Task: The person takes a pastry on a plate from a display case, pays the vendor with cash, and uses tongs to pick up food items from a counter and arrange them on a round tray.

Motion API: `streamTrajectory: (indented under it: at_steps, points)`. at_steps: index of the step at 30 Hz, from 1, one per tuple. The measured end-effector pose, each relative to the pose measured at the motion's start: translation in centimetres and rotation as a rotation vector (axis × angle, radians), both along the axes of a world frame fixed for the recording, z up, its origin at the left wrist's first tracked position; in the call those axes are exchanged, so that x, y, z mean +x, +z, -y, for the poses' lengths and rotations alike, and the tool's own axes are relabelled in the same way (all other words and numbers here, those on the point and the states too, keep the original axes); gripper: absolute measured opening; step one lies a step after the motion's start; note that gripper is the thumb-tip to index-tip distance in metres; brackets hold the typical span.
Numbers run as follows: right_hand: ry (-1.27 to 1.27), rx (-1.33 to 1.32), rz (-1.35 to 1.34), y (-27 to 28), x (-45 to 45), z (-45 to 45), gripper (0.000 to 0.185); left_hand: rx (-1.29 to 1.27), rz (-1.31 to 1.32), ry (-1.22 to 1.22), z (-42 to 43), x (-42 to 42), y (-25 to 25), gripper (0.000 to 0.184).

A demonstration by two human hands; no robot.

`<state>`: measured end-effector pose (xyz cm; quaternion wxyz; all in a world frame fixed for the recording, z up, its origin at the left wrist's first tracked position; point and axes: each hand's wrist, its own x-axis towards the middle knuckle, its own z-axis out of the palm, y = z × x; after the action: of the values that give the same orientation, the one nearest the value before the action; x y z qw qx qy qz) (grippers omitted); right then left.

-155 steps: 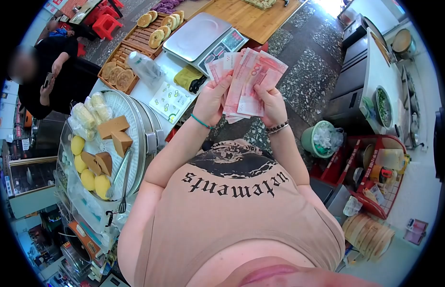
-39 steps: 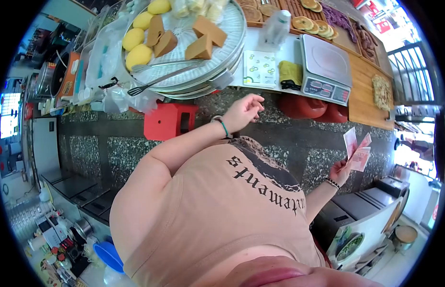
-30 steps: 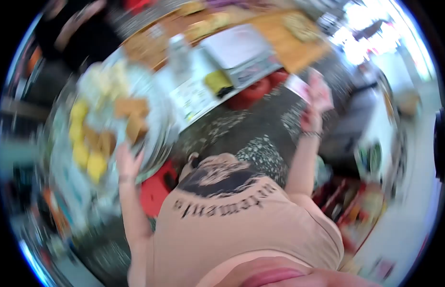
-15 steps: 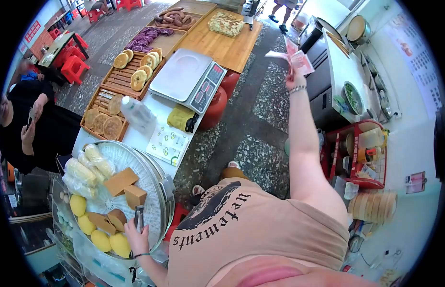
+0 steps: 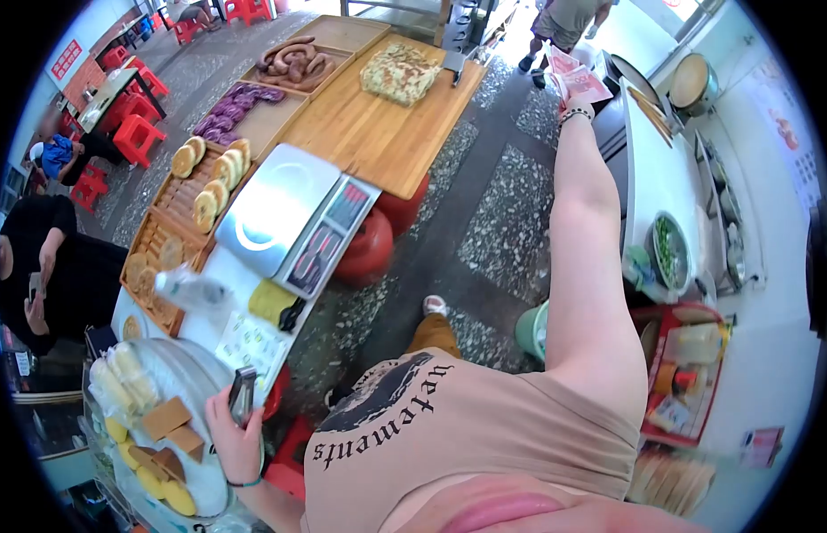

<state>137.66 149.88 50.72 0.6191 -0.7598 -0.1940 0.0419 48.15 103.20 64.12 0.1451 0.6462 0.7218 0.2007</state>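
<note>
My left hand (image 5: 233, 433) is closed around a pair of metal tongs (image 5: 242, 391), held above the right edge of a round white tray (image 5: 219, 499). Brown cake pieces (image 5: 167, 417), yellow round buns (image 5: 178, 497) and bagged corn cobs (image 5: 124, 373) lie on that tray. At the end of my outstretched right arm, my right hand (image 5: 574, 107) grips pink banknotes (image 5: 580, 84), near the end of the right-hand counter. Its fingers are partly hidden by the notes.
A scale (image 5: 280, 213), a plastic bottle (image 5: 195, 291) and trays of flatbreads (image 5: 219, 182) stand on the left table. Beyond are a cutting board (image 5: 387, 133) and cleaver (image 5: 453, 64). A person in black (image 5: 71, 266) stands opposite; another person (image 5: 569, 22) is ahead. Red gas cylinders (image 5: 364, 249) sit under the table.
My left hand has lifted the tongs away from the cake pieces toward the tray's edge. My right arm still holds out the banknotes. The view has shifted, and the person ahead shows more.
</note>
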Motion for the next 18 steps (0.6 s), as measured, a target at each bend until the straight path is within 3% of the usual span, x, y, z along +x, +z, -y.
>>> streamTrajectory:
  at_steps: [3, 6, 8, 10, 12, 14, 18]
  points:
    - [0.059, 0.077, -0.086, -1.0, 8.5, -7.6, 0.058, -0.021, 0.097, -0.160, -6.2, 10.1, -1.2, 0.051]
    - [0.000, 0.085, 0.045, -2.8, 16.5, -14.1, 0.042, -0.156, 0.182, -0.203, -11.4, 19.9, 0.3, 0.049]
    - [0.011, 0.076, 0.024, -0.3, 15.5, -14.1, 0.041, -0.158, 0.197, -0.264, -13.3, 23.9, -0.2, 0.053]
    - [-0.007, 0.030, -0.183, 1.2, 16.1, -15.3, 0.040, -0.204, 0.193, -0.254, -14.8, 26.9, -0.1, 0.053]
    - [0.004, -0.012, -0.157, 5.4, 12.2, -13.3, 0.039, -0.207, 0.172, -0.243, -15.8, 29.1, -0.2, 0.052]
    - [0.053, 0.218, -0.498, 9.1, 8.3, -11.3, 0.038, -0.206, 0.144, -0.232, -16.8, 30.4, -0.2, 0.050]
    - [0.034, 0.129, -0.474, 10.0, 7.9, -12.6, 0.030, -0.201, 0.114, -0.240, -18.1, 32.2, -0.8, 0.051]
